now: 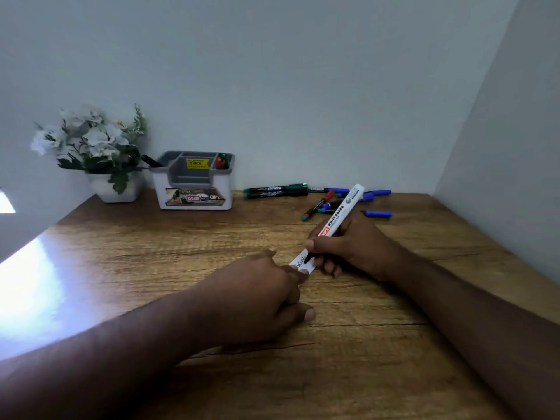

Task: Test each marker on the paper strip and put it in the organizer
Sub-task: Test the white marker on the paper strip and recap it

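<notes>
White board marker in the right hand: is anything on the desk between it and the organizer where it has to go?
Nothing visible does. The white board marker is in the right hand, its tip on the paper strip. The organizer stands up-left; bare desk lies between. The loose markers lie off right of that path.

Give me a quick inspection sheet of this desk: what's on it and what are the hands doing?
Surface: wooden table, glare at left.
Job's things: white marker tip down on paper strip, scribbles visible; organizer at back, holding a few markers; loose markers lying behind the hands.
Clutter: potted flowers beside organizer.
Grippers: right hand grips the white marker; left hand presses the strip flat.
Cables: nothing seen.
Surroundings: plain walls at back and right.
</notes>
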